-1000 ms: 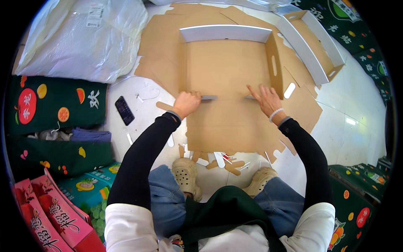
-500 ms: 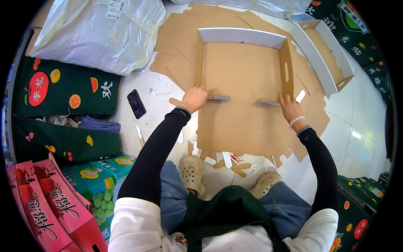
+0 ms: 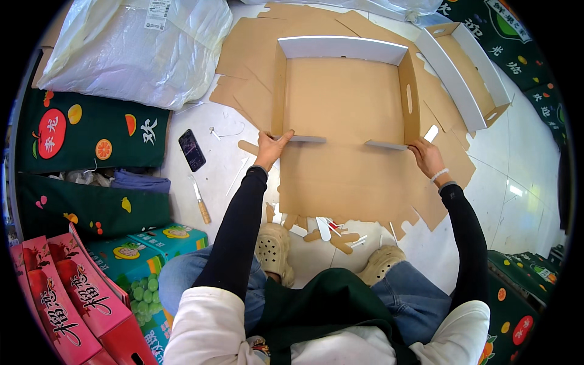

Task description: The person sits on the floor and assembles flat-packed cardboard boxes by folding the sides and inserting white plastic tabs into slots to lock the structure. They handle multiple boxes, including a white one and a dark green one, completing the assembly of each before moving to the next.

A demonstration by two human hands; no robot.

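Observation:
A partly folded cardboard box (image 3: 340, 91) lies in front of me, brown inside, its far wall white and both side walls standing. Its near panel (image 3: 340, 182) lies flat toward me. Two narrow end flaps, a left flap (image 3: 307, 139) and a right flap (image 3: 387, 145), are bent inward. My left hand (image 3: 272, 149) grips the near left corner, thumb along the flap and fingers outside the wall. At the near right corner, my right hand (image 3: 427, 157) has its fingers closed on the cardboard where the flap meets the side wall; its fingertips are partly hidden.
Flat cardboard sheets (image 3: 243, 55) lie beneath the box. A folded white-and-brown tray (image 3: 468, 73) stands at the far right. Cardboard offcuts (image 3: 331, 234) lie near my shoes. To the left are a phone (image 3: 192, 149), a knife (image 3: 200, 201), a plastic-wrapped bundle (image 3: 134, 55) and pink cartons (image 3: 85, 292).
My left hand has shifted left and down, from over the left flap to the corner. My right hand has moved slightly down at its corner. The whole view has shifted a little.

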